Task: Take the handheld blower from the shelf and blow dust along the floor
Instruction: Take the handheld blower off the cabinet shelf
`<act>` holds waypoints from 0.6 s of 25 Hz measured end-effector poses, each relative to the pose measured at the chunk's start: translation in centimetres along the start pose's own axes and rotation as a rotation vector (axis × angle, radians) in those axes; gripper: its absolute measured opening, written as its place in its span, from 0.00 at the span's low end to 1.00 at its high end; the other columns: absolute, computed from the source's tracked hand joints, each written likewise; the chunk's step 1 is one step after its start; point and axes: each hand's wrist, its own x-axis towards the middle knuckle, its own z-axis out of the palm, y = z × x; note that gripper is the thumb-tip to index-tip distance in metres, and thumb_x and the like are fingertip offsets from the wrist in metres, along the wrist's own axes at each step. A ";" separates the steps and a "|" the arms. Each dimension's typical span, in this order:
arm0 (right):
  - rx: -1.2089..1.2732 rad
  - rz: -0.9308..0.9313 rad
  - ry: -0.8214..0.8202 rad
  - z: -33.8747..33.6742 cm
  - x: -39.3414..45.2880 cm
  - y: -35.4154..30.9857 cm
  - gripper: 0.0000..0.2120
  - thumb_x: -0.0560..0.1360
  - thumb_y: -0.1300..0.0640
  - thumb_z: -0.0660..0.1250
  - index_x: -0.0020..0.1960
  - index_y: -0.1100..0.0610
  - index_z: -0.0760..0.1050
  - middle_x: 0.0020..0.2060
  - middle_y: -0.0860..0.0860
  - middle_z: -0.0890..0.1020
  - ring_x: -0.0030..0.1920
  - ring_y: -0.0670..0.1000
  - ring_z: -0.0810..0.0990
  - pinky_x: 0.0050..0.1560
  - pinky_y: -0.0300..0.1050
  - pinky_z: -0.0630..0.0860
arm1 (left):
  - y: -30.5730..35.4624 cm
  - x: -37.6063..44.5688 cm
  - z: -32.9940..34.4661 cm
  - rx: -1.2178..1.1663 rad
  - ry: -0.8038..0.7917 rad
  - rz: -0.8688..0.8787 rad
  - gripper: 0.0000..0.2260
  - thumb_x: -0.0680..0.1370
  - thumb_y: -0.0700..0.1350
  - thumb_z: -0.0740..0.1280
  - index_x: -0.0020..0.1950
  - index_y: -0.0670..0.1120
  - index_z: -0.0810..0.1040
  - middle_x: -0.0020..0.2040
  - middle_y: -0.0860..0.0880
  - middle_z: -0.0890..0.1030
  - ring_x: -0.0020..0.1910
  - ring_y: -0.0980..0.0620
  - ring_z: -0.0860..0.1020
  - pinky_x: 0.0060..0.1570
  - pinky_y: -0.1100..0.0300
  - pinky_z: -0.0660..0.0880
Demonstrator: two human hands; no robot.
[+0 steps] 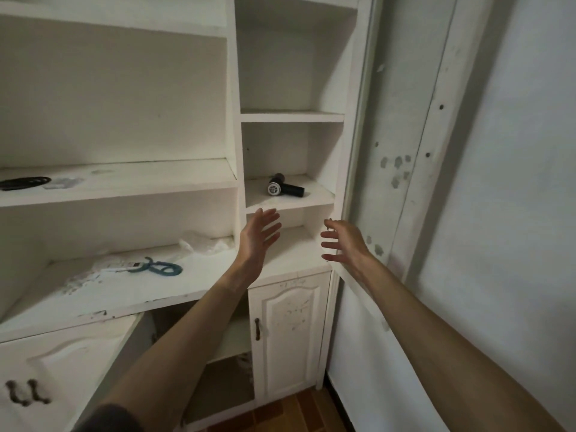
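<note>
A small black handheld blower with a white round grille end lies on its side on a narrow white shelf in the right column of a white cabinet. My left hand is raised just below and left of that shelf, palm turned inward, fingers spread, holding nothing. My right hand hovers below and right of the shelf, fingers apart and empty. Both hands are a short way beneath the blower and touch nothing. A strip of brown tiled floor shows at the bottom.
The wide left shelves hold a blue looped cord, crumpled plastic and a black coil. A lower cabinet door hangs open on the left; a shut door is below the hands. A white wall stands close on the right.
</note>
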 end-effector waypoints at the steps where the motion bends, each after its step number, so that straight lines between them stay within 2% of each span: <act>1: -0.007 -0.001 -0.001 -0.2 0.1 0.3 0.18 0.82 0.50 0.65 0.69 0.57 0.74 0.59 0.57 0.82 0.53 0.57 0.82 0.38 0.49 0.81 | -0.6 -0.1 0.0 -0.008 0.005 -0.004 0.24 0.89 0.53 0.54 0.76 0.38 0.74 0.75 0.39 0.78 0.72 0.37 0.77 0.77 0.41 0.70; 5: -0.027 -0.005 -0.021 -0.2 1.6 1.3 0.14 0.82 0.49 0.65 0.65 0.54 0.76 0.60 0.57 0.82 0.56 0.57 0.83 0.40 0.49 0.83 | -1.6 1.5 -0.3 -0.036 0.027 0.003 0.23 0.89 0.53 0.55 0.76 0.39 0.75 0.74 0.39 0.78 0.72 0.38 0.77 0.76 0.42 0.71; 10: -0.061 -0.023 -0.029 1.8 5.9 0.2 0.12 0.83 0.51 0.64 0.63 0.54 0.76 0.61 0.58 0.82 0.59 0.60 0.83 0.50 0.56 0.85 | -1.3 6.8 -0.6 -0.075 0.029 0.014 0.23 0.89 0.53 0.55 0.74 0.38 0.75 0.74 0.38 0.77 0.72 0.37 0.76 0.77 0.42 0.70; 12: -0.073 -0.039 -0.023 3.0 8.4 -0.7 0.12 0.83 0.51 0.64 0.63 0.55 0.77 0.61 0.59 0.83 0.60 0.61 0.83 0.53 0.58 0.85 | -0.9 9.8 -0.8 -0.068 0.025 0.027 0.20 0.89 0.52 0.55 0.70 0.41 0.78 0.72 0.39 0.79 0.72 0.37 0.76 0.76 0.42 0.70; 15: -0.079 -0.054 -0.020 4.4 11.8 -2.4 0.12 0.83 0.51 0.64 0.62 0.55 0.78 0.61 0.60 0.83 0.60 0.61 0.84 0.49 0.55 0.84 | -0.2 14.1 -1.2 -0.086 0.034 0.032 0.17 0.89 0.52 0.55 0.60 0.47 0.82 0.62 0.46 0.83 0.70 0.39 0.77 0.71 0.47 0.72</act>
